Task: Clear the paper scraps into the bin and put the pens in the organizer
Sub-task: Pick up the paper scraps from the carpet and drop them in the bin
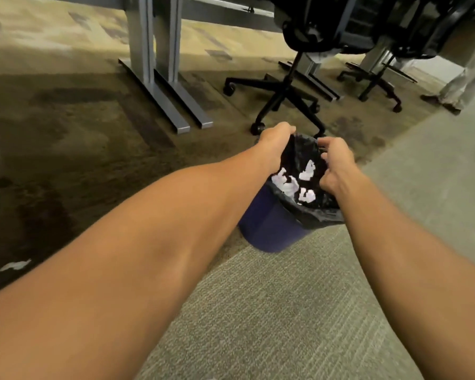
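Black liner (pixel 310 152) of the blue bin (pixel 269 229) is pinched at its rim by both hands, left (pixel 274 141) and right (pixel 335 165), with white paper scraps (pixel 291 185) inside; seemingly the scrap-binning step, next needing the stray scraps (pixel 14 266) on the carpet gathered.
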